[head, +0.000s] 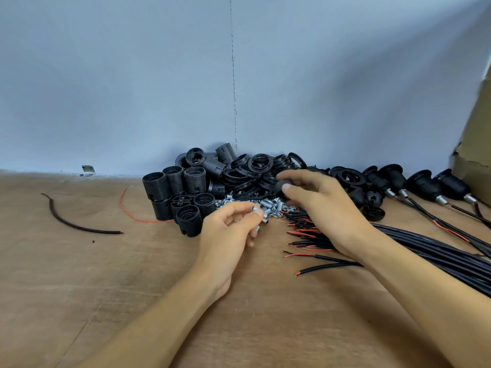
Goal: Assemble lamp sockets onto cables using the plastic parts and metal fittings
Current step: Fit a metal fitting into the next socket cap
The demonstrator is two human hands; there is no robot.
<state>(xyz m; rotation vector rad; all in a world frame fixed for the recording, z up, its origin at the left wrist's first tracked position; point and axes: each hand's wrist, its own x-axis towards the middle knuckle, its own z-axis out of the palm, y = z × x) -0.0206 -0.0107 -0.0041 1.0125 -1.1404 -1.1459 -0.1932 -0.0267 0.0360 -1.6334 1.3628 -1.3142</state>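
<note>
Pinching a small metal fitting [255,208] between thumb and forefinger, the left hand [228,235] hovers just in front of the heap of loose fittings [275,204] on the wooden table [79,274]. The right hand [324,205] curls fingers and thumb round a black plastic cap [280,185] (mostly hidden by the fingers) above the same heap. Behind it, threaded socket bodies [183,192] stand to the left and a pile of black rings [260,166] lies against the wall. A bundle of cables [438,251] with stripped red and black ends runs under the right forearm; finished sockets [422,181] lie in a row at the far right.
</note>
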